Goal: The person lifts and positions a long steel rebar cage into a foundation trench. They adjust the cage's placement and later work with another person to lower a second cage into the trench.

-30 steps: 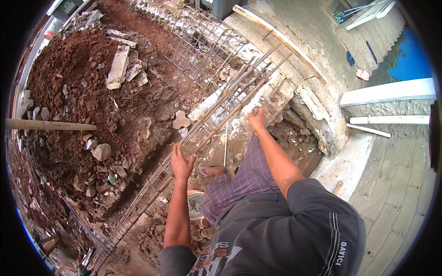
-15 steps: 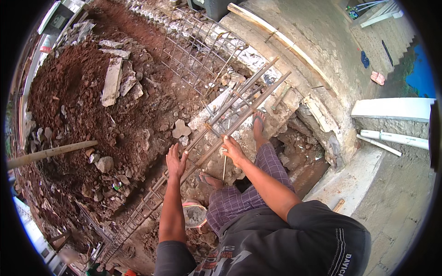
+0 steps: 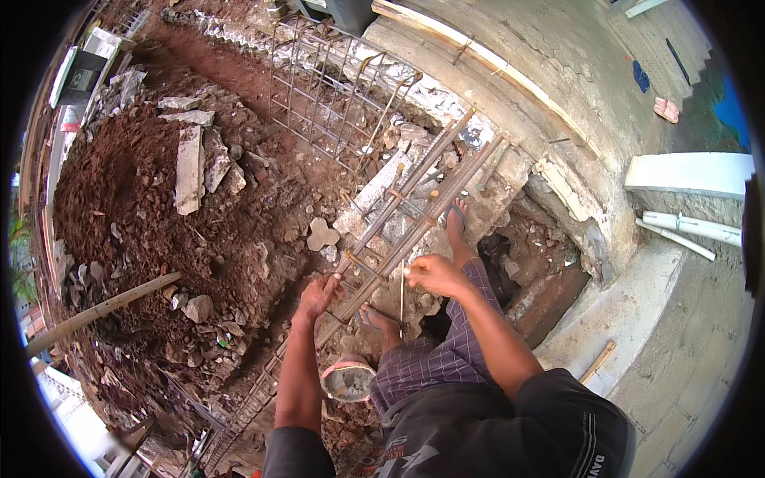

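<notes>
A long, narrow rebar cage (image 3: 420, 226) of rusty bars and square ties runs diagonally from the lower left to the upper right in front of me. My left hand (image 3: 319, 296) is at its left bar, fingers curled in against the steel. Just right of the cage, my right hand (image 3: 437, 276) is closed in a pinch, apart from the bars; anything between its fingertips is too small to make out. A thin pale stick (image 3: 402, 295) shows just below those fingertips. My sandalled feet are beside the cage.
A bucket of grey mix (image 3: 348, 382) stands by my leg. Right of my feet is a dug pit (image 3: 530, 275). Another rebar cage (image 3: 339, 92) lies beyond. Red soil (image 3: 127, 179) with rubble is heaped left, with a wooden handle (image 3: 107, 312) across it.
My right hand has lifted off the bar and closed into a pinch. My left hand's spread fingers have curled in at the left bar. The whole view has shifted slightly.
</notes>
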The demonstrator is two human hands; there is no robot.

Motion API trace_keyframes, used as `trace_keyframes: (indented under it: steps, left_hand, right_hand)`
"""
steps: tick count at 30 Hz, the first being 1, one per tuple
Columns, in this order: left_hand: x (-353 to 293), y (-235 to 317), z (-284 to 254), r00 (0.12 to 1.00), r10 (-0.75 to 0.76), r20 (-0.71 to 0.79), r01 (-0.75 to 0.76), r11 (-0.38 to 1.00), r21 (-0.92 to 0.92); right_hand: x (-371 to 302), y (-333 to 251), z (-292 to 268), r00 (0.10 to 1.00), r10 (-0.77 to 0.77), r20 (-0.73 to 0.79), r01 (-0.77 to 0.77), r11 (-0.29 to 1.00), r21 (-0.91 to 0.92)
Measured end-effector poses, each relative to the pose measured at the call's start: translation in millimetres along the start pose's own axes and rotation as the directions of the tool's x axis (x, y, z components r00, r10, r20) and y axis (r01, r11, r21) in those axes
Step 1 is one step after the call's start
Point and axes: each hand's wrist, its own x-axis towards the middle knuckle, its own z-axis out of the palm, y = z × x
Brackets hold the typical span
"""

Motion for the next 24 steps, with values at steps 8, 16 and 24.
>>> trace_keyframes:
  steps: [8, 16, 24]
  left_hand:
    - [-0.8, 25.2, 0.9, 0.991, -0.132, -0.007, 0.130, 0.958, 0.255]
    - [7.9, 15.8, 18.3, 0.973, -0.197, -0.118, 0.218, 0.954, 0.206]
    - [8.2, 19.8, 22.8, 0.958, -0.162, -0.238, 0.220, 0.946, 0.239]
  right_hand:
    - [13.2, -133.4, -183.7, 0.524, -0.774, -0.355, 0.212, 0.522, -0.826]
    - [102.9, -176.6, -183.3, 0.987, -0.028, -0.158, -0.141, 0.322, -0.936]
    - [18.3, -90.9, -168.0, 0.350, -0.833, -0.429, 0.327, 0.538, -0.777]
